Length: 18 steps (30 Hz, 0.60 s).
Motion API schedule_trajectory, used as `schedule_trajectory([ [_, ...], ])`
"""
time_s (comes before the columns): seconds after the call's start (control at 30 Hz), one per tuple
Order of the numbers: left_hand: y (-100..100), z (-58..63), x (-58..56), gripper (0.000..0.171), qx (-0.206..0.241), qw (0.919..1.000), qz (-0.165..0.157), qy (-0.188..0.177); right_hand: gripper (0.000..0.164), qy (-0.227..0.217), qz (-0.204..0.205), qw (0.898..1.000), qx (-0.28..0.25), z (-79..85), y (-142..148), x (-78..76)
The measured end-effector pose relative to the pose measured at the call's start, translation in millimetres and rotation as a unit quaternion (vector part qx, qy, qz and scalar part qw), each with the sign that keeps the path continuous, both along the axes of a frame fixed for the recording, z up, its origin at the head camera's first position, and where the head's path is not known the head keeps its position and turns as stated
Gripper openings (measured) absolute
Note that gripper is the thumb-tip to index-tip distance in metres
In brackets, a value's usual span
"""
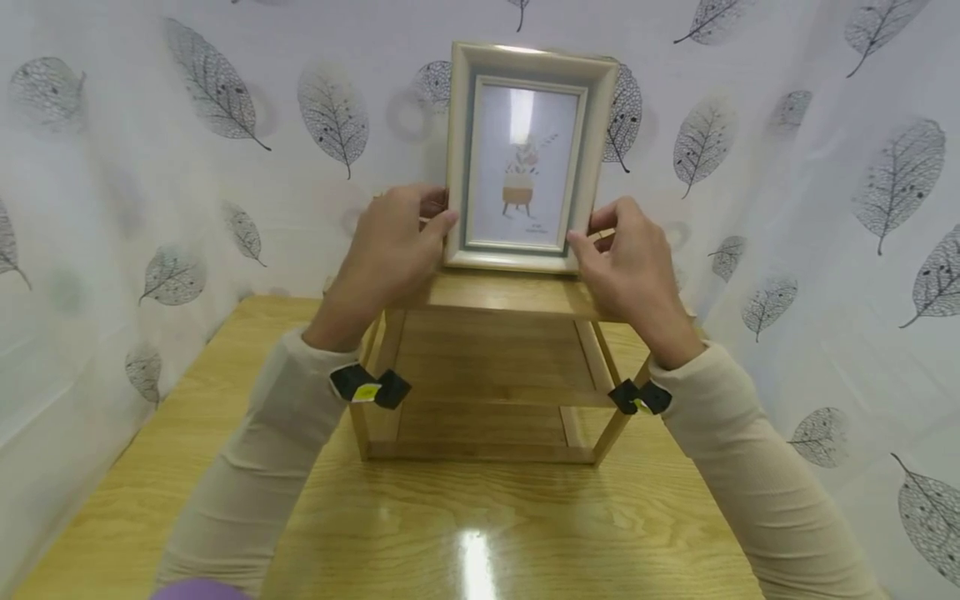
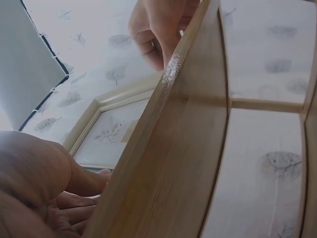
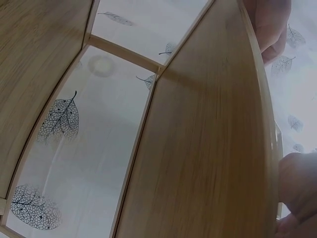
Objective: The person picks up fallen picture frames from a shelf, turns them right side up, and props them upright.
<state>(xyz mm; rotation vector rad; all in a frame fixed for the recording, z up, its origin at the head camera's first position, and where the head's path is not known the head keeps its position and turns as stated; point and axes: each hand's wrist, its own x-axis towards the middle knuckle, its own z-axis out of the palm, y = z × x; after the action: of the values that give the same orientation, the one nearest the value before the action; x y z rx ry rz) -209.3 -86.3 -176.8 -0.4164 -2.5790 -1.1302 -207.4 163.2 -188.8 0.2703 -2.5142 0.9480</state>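
A cream picture frame (image 1: 525, 158) with a grey-green inner border and a print of a potted plant stands upright over the top board of a small wooden shelf (image 1: 502, 293). My left hand (image 1: 393, 242) grips its lower left side, thumb in front. On the lower right side, my right hand (image 1: 630, 258) pinches it between thumb and fingers. In the left wrist view the frame (image 2: 94, 119) shows behind the board's edge, with the left hand (image 2: 39, 173) at lower left. The board covers most of the frame in the right wrist view, with the right hand (image 3: 297, 188) at its edge.
The shelf has lower boards (image 1: 495, 354) and slanted side posts (image 1: 611, 437), and stands on a wood-grain table (image 1: 465, 500). White curtains with a leaf print (image 1: 333, 117) hang close behind and on both sides. Something purple (image 1: 198, 590) shows at the bottom left.
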Motion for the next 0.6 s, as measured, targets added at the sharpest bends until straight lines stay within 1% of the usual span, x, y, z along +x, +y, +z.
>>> schedule_trajectory([
  [0.13, -0.7, -0.1, 0.3, 0.041, 0.000, 0.9999, 0.001, -0.012, 0.025, 0.015, 0.000, 1.000, 0.003, -0.6, -1.3, -1.3],
  [0.4, 0.1, -1.0, -1.1, 0.040, 0.018, 0.9995, -0.006, -0.025, 0.022, 0.013, 0.007, 1.000, 0.007, -0.8, -1.4, -2.0],
  [0.6, -0.8, -3.1, 0.7, 0.039, 0.026, 0.9996, -0.008, -0.011, 0.022, 0.007, 0.021, 1.000, 0.001, -0.5, -1.3, -3.2],
])
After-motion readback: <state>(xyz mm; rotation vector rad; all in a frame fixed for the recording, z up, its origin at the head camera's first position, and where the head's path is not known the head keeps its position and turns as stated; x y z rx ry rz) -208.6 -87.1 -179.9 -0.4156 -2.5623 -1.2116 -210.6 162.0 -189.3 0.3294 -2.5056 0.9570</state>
